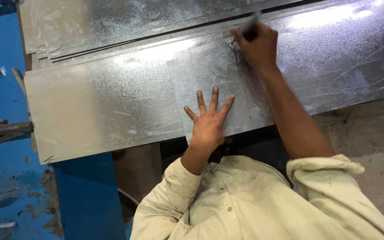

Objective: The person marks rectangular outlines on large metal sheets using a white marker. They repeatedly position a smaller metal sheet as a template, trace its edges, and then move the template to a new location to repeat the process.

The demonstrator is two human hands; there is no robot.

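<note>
A blue table (5, 89) edge shows at far left, under long galvanized sheets (103, 102). The left hand (209, 120) lies flat, fingers spread, on a small metal piece (205, 73) lying on those sheets. The right hand (258, 44), grip closed around a dark marker (250, 24), touches that piece's far corner.

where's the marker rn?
Head view, upper right of centre: the marker is gripped in the right hand, its tip on the small metal sheet that the left hand presses flat.
</note>
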